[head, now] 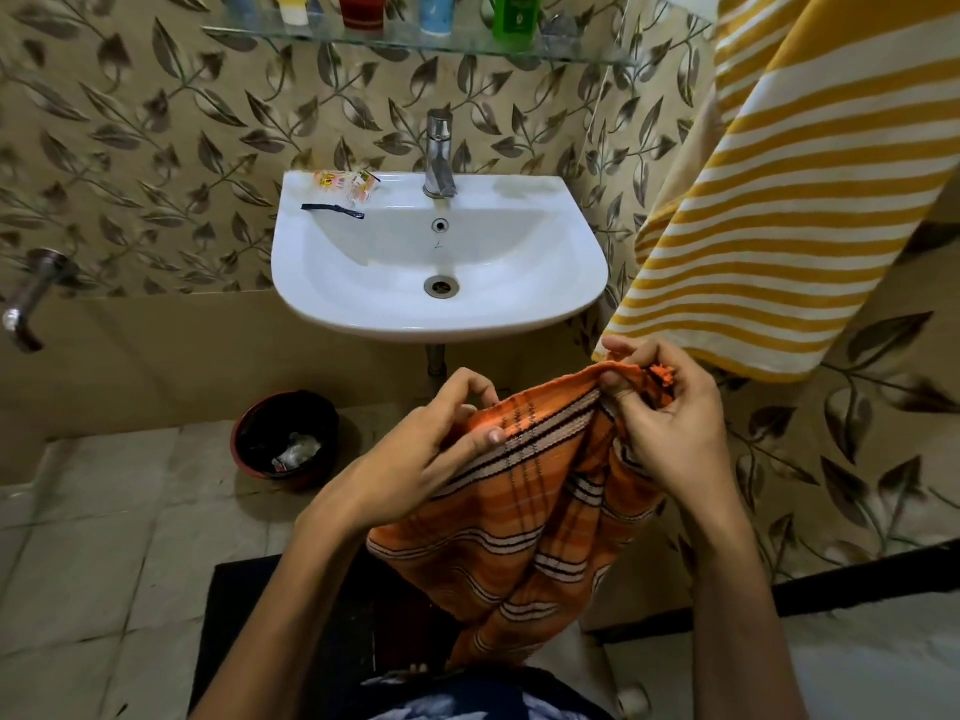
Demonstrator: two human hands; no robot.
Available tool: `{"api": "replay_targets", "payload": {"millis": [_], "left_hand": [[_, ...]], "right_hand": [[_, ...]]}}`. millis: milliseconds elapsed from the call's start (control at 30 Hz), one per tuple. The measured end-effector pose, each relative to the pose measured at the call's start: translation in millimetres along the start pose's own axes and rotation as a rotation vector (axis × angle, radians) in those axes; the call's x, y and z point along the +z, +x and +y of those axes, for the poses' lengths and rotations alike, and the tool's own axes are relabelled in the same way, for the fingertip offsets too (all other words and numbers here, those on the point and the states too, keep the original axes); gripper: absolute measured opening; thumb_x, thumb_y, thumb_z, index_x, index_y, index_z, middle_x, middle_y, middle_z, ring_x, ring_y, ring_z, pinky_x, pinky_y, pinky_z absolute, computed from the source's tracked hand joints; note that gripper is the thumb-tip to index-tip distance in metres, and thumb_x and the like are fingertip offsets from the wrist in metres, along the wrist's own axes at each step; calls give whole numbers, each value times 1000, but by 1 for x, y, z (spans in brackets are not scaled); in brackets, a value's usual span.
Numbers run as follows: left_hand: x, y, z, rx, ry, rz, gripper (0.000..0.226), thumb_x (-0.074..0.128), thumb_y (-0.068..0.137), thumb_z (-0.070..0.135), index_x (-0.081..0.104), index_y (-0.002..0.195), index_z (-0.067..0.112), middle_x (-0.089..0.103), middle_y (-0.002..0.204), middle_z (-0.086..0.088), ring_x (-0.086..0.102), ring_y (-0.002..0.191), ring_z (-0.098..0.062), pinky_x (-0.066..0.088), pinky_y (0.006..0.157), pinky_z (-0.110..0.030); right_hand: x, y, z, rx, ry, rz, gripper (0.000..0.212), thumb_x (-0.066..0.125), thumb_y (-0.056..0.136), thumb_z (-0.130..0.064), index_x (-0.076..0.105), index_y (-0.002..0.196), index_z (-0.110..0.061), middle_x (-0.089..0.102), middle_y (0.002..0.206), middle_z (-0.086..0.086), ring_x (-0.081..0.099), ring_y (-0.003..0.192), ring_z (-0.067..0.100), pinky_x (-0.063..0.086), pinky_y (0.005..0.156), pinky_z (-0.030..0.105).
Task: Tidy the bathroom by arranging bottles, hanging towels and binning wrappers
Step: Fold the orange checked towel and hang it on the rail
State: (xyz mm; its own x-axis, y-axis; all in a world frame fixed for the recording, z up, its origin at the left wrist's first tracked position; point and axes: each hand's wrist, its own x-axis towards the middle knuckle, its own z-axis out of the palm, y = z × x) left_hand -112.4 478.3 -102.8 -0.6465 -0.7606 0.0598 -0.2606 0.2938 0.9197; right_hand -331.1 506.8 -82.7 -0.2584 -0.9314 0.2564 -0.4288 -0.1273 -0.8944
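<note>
An orange checked towel (524,517) with white and black stripes hangs in front of me, below the sink. My left hand (426,449) grips its upper edge on the left and my right hand (670,423) pinches the upper corner on the right. A yellow and white striped towel (779,200) hangs on the right wall. Orange wrappers (345,183) and a black strip (332,210) lie on the white sink's (519,314) back left rim. Several bottles (436,10) stand on the glass shelf (571,49) above.
A dark red bin (244,449) with a black liner and some rubbish stands on the tiled floor, left of the sink pipe. A chrome tap (439,153) sits on the sink, another tap (31,298) juts from the left wall. A dark mat (249,615) lies underfoot.
</note>
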Motion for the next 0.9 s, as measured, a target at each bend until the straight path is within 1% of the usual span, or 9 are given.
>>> {"api": "replay_targets", "payload": {"millis": [167, 233, 333, 467, 567, 633, 733, 800, 900], "left_hand": [[1, 0, 3, 18, 17, -60, 12, 44, 94, 38, 45, 94, 26, 60, 81, -6, 52, 69, -20, 42, 62, -35], [2, 0, 1, -15, 45, -73, 15, 44, 94, 40, 48, 94, 25, 62, 84, -8, 56, 77, -26, 46, 67, -42], [0, -2, -6, -78, 100, -78, 26, 45, 91, 51, 53, 88, 26, 64, 86, -3, 61, 79, -21, 48, 72, -46], [-2, -5, -7, -73, 92, -38, 37, 51, 81, 57, 58, 78, 21, 62, 77, -7, 59, 73, -24, 46, 63, -40], [-2, -4, -3, -19, 113, 67, 32, 66, 76, 50, 63, 74, 19, 62, 75, -5, 57, 71, -19, 44, 62, -34], [-1, -4, 0, 2, 139, 128, 30, 66, 73, 44, 66, 77, 15, 62, 77, 0, 58, 74, -16, 45, 64, -31], [1, -1, 3, 62, 173, 149, 20, 72, 74, 33, 68, 77, 14, 60, 76, 5, 56, 74, -9, 43, 62, -19], [2, 0, 4, 117, 212, 141, 17, 73, 74, 29, 69, 78, 13, 59, 77, 10, 56, 75, -4, 41, 63, -12], [-3, -2, 4, 153, 252, 150, 12, 67, 76, 26, 69, 78, 14, 59, 80, 15, 57, 80, 0, 42, 67, -10]], "right_hand": [[4, 0, 4, -52, -7, 150, 34, 61, 83, 2, 47, 72, -27, 62, 117, -6, 55, 114, 0, 42, 100, 16], [6, 0, 5, -55, 16, 204, 35, 60, 83, 4, 45, 70, -24, 60, 113, -12, 54, 111, -6, 42, 98, 11], [1, 1, 9, -85, 44, 304, 38, 58, 84, 8, 43, 69, -23, 61, 108, -12, 56, 103, -13, 41, 92, 6], [-3, 1, 11, -64, 18, 334, 29, 60, 83, 7, 49, 76, -19, 62, 110, -4, 55, 97, -19, 41, 91, 4], [-4, -2, 3, 11, -27, 303, 25, 61, 82, 8, 57, 95, -14, 63, 113, 1, 52, 90, -25, 39, 83, -3], [-5, -4, -8, 33, -36, 183, 37, 62, 81, 8, 58, 104, -22, 62, 110, -6, 51, 86, -27, 39, 74, -5], [5, -11, -22, -3, -35, -248, 49, 71, 78, -3, 58, 107, -40, 61, 111, -15, 58, 96, -14, 45, 79, 4], [19, -17, -22, -8, -57, -515, 46, 73, 77, -18, 58, 110, -47, 65, 114, -12, 62, 103, -1, 48, 90, 16], [31, -18, -16, -22, -170, -657, 30, 64, 86, -34, 60, 114, -42, 67, 113, -14, 60, 107, -1, 50, 95, 31]]}}
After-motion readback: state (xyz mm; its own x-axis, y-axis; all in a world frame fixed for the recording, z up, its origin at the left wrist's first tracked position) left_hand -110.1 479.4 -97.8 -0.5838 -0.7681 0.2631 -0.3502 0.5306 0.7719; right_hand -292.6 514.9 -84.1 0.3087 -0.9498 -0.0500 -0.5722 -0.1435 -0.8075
